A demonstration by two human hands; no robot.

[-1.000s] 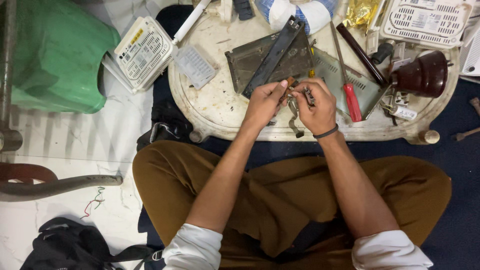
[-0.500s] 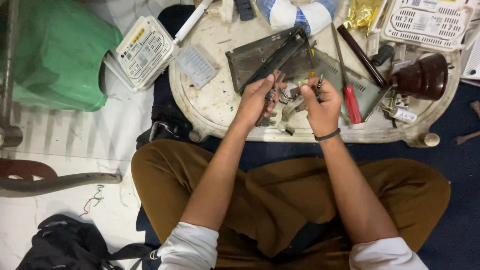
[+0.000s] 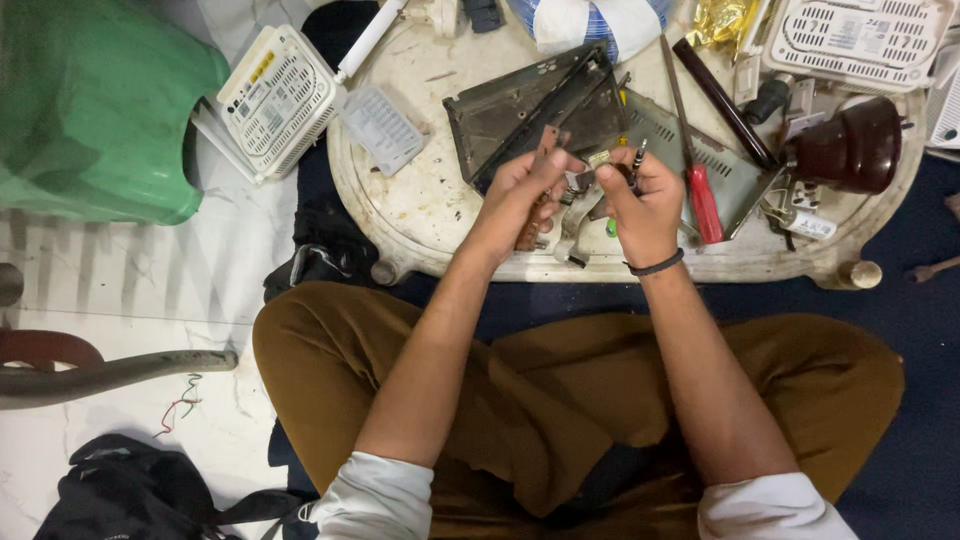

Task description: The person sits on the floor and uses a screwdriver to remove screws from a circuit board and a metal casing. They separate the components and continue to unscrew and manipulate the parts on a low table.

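While hands work, cluttered white tray [image 3: 420, 225] (scuffed) sits on tile floor [image 3: 120, 290].

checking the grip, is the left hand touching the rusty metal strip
Touching: the head view shows the left hand closed around the rusty metal strip, which sticks out above its fingers.

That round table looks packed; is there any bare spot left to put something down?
Yes. The table's left part is bare, between the small grey panel, the dark metal frame and the left hand. The right side is crowded: red screwdriver, brown pot, white router, small parts. Both hands work at the front edge, right hand beside the left.
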